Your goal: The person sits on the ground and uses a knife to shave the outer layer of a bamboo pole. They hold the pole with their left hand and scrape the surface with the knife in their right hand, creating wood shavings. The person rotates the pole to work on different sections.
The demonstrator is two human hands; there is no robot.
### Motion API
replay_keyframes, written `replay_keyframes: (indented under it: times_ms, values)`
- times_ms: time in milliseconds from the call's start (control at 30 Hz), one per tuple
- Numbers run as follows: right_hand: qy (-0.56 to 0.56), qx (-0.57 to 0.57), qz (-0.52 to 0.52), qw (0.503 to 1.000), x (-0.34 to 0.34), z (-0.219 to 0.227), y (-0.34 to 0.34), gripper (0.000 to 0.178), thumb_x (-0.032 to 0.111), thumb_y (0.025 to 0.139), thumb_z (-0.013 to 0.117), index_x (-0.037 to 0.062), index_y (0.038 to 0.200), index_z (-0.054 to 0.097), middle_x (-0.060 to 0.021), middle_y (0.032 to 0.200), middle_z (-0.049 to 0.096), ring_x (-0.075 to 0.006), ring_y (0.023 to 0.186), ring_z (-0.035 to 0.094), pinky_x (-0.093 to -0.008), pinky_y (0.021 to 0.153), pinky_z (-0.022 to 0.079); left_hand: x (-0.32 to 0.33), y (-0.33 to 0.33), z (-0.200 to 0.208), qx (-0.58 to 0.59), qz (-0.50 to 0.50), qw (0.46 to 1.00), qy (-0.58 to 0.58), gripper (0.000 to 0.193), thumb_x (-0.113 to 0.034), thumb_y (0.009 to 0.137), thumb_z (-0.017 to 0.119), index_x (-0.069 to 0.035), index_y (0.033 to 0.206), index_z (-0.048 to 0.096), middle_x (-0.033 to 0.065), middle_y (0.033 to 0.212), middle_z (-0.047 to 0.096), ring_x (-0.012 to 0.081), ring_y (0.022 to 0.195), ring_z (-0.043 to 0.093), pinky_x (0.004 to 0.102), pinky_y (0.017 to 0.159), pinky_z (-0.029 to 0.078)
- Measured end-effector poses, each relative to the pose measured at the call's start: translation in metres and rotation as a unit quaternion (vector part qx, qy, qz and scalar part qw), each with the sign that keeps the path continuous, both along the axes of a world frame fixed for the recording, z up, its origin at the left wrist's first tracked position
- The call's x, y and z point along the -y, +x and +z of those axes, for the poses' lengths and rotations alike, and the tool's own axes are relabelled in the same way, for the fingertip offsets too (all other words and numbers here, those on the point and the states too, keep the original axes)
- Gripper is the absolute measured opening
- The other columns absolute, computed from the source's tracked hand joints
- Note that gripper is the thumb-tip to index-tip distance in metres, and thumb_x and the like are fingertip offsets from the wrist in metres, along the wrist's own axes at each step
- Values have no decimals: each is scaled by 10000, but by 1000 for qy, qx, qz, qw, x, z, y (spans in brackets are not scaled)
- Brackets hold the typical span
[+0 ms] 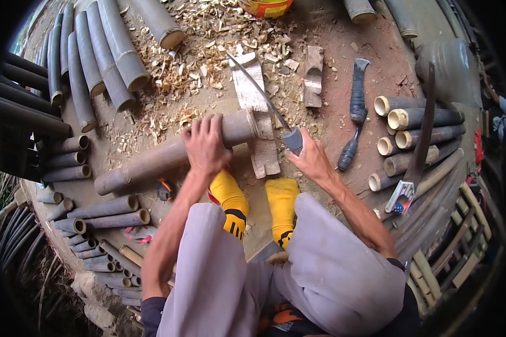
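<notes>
- The person sits low over the dirt floor, yellow-socked feet (258, 205) planted just behind a worn wooden chopping block (264, 157), with a long grey-brown bamboo pole (168, 156) laid slantwise so that its cut end rests on the block.
- The left hand (205, 145) is clamped over the top of the pole near that end, fingers curled down around it, pinning it in place.
- The right hand (309, 160) is closed tight around the grey handle of a long curved steel blade (261, 90), which rises up and away from the fist, its tip over the litter of pale wood chips (208, 50).
- From where I stand this looks like the trimming stage: the blade is lifted clear of the bamboo and not touching it, poised over the pole's end on the block.
- I'd judge that the next stroke calls for a firm hold on the pole and a cut landing on the far side of the left fingers, which sit close to the end.
- Both forearms reach forward between the knees, the left wrist bent down onto the pole, the right wrist cocked back.
- A second dark-handled knife (355, 115) lies on the ground to the right, near a stack of short cut bamboo tubes (410, 140).
</notes>
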State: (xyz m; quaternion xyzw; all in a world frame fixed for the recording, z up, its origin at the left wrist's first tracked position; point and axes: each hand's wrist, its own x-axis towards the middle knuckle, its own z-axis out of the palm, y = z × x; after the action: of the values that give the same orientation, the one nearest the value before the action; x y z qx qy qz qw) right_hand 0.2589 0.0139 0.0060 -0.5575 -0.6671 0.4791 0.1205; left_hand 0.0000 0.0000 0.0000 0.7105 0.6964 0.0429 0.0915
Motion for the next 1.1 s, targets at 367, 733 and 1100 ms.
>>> replay_keyframes:
  times_ms: [367,733,1100]
  values:
    - [304,-113,-9,946,-6,66,-33,459,69,733,737,-37,1072,447,-183,844,629,-308,725,679,-375,612,587,-6,7,-4,16,-13,1000,-5,666,-192,474,756,-97,1095,533,75,994,593,257,978,570,391,868,399]
    - [216,-117,11,969,-5,58,-40,489,2,686,723,-29,1074,428,-268,782,607,-373,665,662,-391,605,567,-5,6,-4,14,-10,1000,2,678,-203,474,777,-103,1102,542,67,978,600,251,966,579,394,855,401]
    - [19,-40,-15,999,-15,22,-19,355,84,754,706,-30,1035,521,-163,806,644,-260,687,673,-341,595,547,0,11,-16,-14,2,996,93,685,-179,489,787,-101,1123,539,61,998,592,235,989,568,392,895,386]
